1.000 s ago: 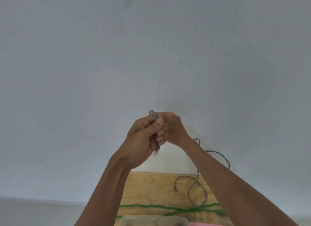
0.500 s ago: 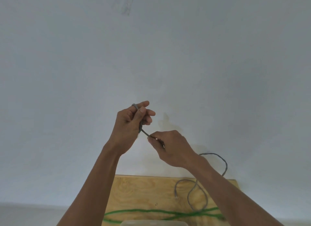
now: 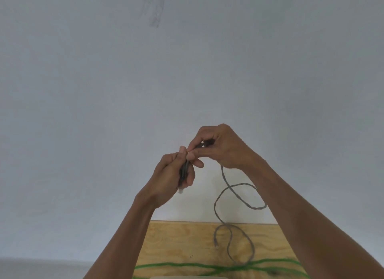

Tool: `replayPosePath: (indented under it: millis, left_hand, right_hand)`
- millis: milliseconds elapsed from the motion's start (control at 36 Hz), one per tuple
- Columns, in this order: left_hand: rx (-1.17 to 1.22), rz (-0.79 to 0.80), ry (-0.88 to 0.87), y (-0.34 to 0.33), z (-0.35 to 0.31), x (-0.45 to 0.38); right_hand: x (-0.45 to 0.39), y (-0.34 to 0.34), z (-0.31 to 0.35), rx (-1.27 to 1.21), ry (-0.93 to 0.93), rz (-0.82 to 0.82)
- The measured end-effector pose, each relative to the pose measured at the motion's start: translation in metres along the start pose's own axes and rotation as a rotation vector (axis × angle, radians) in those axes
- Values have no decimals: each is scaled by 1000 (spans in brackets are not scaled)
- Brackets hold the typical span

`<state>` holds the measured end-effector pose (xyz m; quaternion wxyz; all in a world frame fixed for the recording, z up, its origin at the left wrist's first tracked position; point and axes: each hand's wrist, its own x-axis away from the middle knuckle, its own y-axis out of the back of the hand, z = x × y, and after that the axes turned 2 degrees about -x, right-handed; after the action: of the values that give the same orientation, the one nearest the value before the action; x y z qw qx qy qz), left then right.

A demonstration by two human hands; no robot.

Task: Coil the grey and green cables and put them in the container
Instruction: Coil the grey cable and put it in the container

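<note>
Both hands are raised in front of the white wall, above the plywood table. My left hand grips a small bundle of the grey cable, whose plug end sticks out below the fist. My right hand pinches the same cable just above and to the right, fingertips touching the left thumb. From the right hand the grey cable hangs down in loose loops onto the table. The green cable lies stretched across the table's near part. A sliver of the pale container rim shows at the bottom edge.
A white wall fills most of the view, with a strip of clear tape stuck near the top. The plywood table's far edge meets the wall. To the left of the table a grey floor or ledge shows.
My right hand rose from below the left hand to just above and right of it, bringing more grey cable to the bundle. The hanging loops lifted higher off the table.
</note>
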<state>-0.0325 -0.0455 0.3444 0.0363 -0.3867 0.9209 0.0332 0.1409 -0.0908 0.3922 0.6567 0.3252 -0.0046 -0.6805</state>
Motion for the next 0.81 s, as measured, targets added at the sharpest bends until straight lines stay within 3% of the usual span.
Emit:
replayPosePath:
  millis: [83, 389, 556, 667, 722, 806]
  left_hand:
    - [46, 58, 5, -2, -1, 2]
    - [-137, 204, -60, 3, -22, 10]
    - [164, 230, -93, 0, -22, 12]
    - [361, 249, -142, -6, -24, 10]
    - [428, 234, -150, -5, -25, 8]
    - [527, 199, -139, -1, -24, 2]
  right_hand:
    - [-7, 7, -2, -58, -9, -29]
    - [-17, 15, 7, -176, 45, -68]
    - [-4, -9, -15, -381, -151, -130]
    - [16, -33, -22, -531, -280, -63]
    - [25, -47, -26, -527, -383, -62]
    - [38, -61, -30, -436, -395, -20]
